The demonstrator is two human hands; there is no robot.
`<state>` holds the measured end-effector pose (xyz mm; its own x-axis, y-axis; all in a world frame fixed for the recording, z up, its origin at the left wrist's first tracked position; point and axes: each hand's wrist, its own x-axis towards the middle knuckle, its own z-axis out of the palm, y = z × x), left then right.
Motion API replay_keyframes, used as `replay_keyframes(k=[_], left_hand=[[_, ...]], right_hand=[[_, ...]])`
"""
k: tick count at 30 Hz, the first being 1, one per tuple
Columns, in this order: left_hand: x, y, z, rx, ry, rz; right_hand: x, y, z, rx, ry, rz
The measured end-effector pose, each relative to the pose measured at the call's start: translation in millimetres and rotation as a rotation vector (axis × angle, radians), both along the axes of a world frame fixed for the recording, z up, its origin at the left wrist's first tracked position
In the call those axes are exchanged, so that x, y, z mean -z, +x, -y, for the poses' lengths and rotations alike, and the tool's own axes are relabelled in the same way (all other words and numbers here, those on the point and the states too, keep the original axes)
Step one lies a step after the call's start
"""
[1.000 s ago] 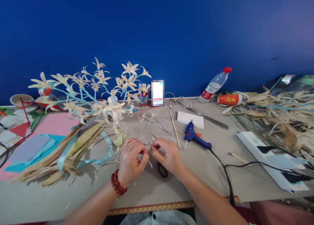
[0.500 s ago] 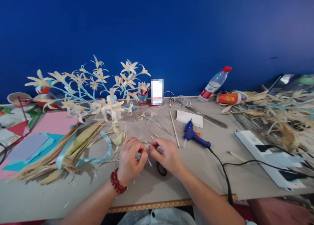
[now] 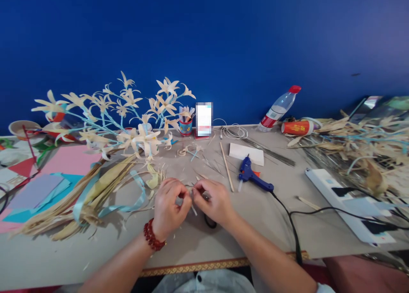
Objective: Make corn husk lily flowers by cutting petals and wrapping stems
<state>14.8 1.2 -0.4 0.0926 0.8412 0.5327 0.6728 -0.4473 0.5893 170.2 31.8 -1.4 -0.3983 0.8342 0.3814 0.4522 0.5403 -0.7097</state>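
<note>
My left hand (image 3: 172, 205), with a red bead bracelet (image 3: 152, 235) on the wrist, is closed in a pinch over the middle of the table. Thumb and forefinger of my right hand (image 3: 212, 201) are pressed together right beside it, the fingertips of both hands almost touching. Whatever they pinch is tiny and mostly covered by the fingers. A thin pale strip (image 3: 194, 210) shows just below the left fingertips; I cannot tell whether it is held. Under my right hand a black loop (image 3: 210, 221) lies partly hidden. Dried husk scraps (image 3: 156, 176) lie beyond my left hand.
White husk flowers on blue stems (image 3: 148, 139) spread at back left, above husk bundles (image 3: 110, 180) and coloured paper (image 3: 68, 160). A blue glue gun (image 3: 254, 177), wooden stick (image 3: 226, 167), power strip (image 3: 338, 205) with cables and tilted bottle (image 3: 277, 111) are to the right.
My right hand has shifted very slightly left, closer to the left fingertips. My left hand keeps its pinch in nearly the same place.
</note>
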Motion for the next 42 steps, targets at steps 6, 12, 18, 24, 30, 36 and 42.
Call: replay_keyframes(k=[6, 12, 18, 24, 30, 36, 42], left_hand=[[1.4, -4.0, -2.6, 0.000, 0.024, 0.006], [1.3, -6.0, -3.5, -0.024, 0.058, 0.018], [2.4, -2.1, -1.7, 0.008, 0.067, -0.024], [3.4, -7.2, -3.9, -0.008, 0.114, 0.012], [8.0, -11.5, -6.8, 0.045, 0.262, 0.003], [8.2, -12.4, -5.6, 0.139, 0.218, 0.068], [4.5, -9.6, -4.7, 0.314, -0.345, 0.592]], right_hand=[[3.2, 10.0, -5.7, 0.085, 0.091, 0.053], [-3.0, 13.4, -3.4, 0.130, 0.131, 0.019], [-2.0, 2.8, 0.6, 0.060, 0.108, 0.062], [2.2, 16.7, -11.7, 0.156, -0.079, -0.119], [4.2, 4.6, -4.8, -0.326, -0.910, -0.815], [5.3, 5.4, -5.3, -0.324, -0.911, -0.931], [-1.8, 9.9, -4.1, -0.308, -0.704, -0.702]])
